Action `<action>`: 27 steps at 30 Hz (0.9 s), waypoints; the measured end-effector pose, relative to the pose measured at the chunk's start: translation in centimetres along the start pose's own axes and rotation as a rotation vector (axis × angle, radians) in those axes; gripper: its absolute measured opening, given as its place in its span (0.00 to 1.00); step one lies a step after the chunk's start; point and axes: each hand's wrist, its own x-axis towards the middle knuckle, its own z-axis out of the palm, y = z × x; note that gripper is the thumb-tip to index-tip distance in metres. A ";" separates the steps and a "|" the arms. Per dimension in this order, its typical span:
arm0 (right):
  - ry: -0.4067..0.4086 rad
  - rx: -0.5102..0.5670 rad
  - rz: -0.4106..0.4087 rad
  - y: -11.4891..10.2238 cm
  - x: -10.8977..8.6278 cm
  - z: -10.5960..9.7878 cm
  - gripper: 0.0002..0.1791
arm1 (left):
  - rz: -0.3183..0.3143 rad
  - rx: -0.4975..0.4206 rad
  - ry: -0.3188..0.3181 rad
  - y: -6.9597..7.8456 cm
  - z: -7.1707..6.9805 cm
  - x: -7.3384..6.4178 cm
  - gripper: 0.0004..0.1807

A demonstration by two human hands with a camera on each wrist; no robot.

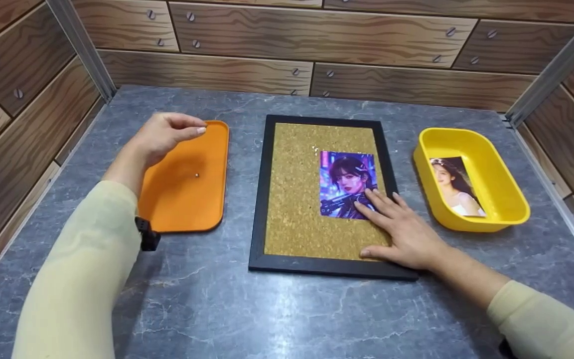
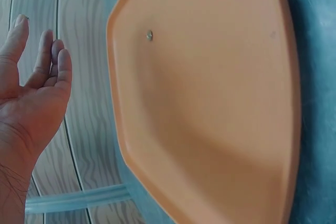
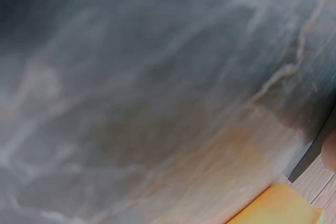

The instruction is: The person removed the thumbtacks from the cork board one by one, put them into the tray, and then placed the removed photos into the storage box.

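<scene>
My left hand (image 1: 165, 137) hovers over the far part of an orange tray (image 1: 182, 204), thumb and index tips together. A tiny dark tack shows at those fingertips (image 2: 22, 20) in the left wrist view; its shape is mostly hidden. Another small metallic tack (image 1: 197, 175) lies on the tray. My right hand (image 1: 406, 234) rests with spread fingers on a black-framed cork board (image 1: 292, 199). Two of its fingertips press the lower right of a purple-blue picture card (image 1: 344, 174), which lies flat on the cork. The right wrist view shows mostly blurred tabletop.
To the right stands a yellow bin (image 1: 508, 199) with a portrait photo card (image 1: 456, 187) inside. The grey marbled table (image 1: 207, 299) is bounded by wood-patterned walls (image 1: 247, 40) and metal posts. Small shiny specks (image 1: 315, 149) show by the picture's top left corner.
</scene>
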 end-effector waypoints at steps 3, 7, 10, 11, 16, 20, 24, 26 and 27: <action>0.000 -0.002 0.002 0.0 -0.1 0.0 0.55 | -0.016 -0.010 -0.001 -0.4 -0.3 -0.2 0.17; -0.007 0.004 0.006 0.0 -0.1 0.1 0.55 | -0.044 -0.019 0.001 -1.0 -0.6 -0.4 0.18; -0.020 0.008 0.012 -0.1 0.0 0.0 0.55 | -0.062 -0.019 0.010 -1.5 -0.9 -0.6 0.19; -0.024 0.009 0.013 -0.1 0.0 0.0 0.55 | -0.067 -0.018 0.014 -1.7 -1.0 -0.7 0.19; -0.022 0.007 0.011 -0.2 0.1 -0.1 0.55 | -0.072 0.001 0.029 -2.7 -1.2 -0.9 0.22; -0.012 0.005 0.007 -0.3 0.1 -0.1 0.55 | -0.071 0.010 0.024 -3.3 -1.2 -1.0 0.22; -0.020 0.004 0.014 -0.2 0.0 -0.1 0.55 | -0.071 0.003 0.017 -3.8 -1.2 -0.9 0.22; -0.026 0.003 0.020 -0.2 0.0 -0.2 0.55 | -0.068 0.001 0.014 -4.0 -1.1 -0.9 0.22; -0.029 0.004 0.023 -0.2 -0.1 -0.2 0.55 | -0.067 0.002 0.013 -4.2 -1.1 -0.8 0.22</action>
